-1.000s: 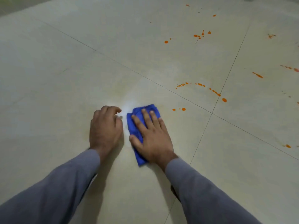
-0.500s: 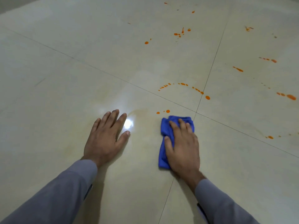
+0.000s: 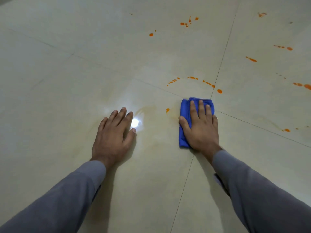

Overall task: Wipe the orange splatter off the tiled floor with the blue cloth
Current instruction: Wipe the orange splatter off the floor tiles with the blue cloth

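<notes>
Orange splatter (image 3: 191, 78) lies just ahead of my right hand (image 3: 201, 126), whose flat fingers press the blue cloth (image 3: 184, 108), its long axis pointing forward; my left hand (image 3: 112, 133) rests open, farther.

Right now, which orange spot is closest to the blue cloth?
The lone drip just left of the blue cloth, between the two hands. The dotted arc and the other spots lie farther off.

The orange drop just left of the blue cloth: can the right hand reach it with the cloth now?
Probably yes. The orange drop lies beside the blue cloth under the right hand, with only bare floor between them.
</notes>
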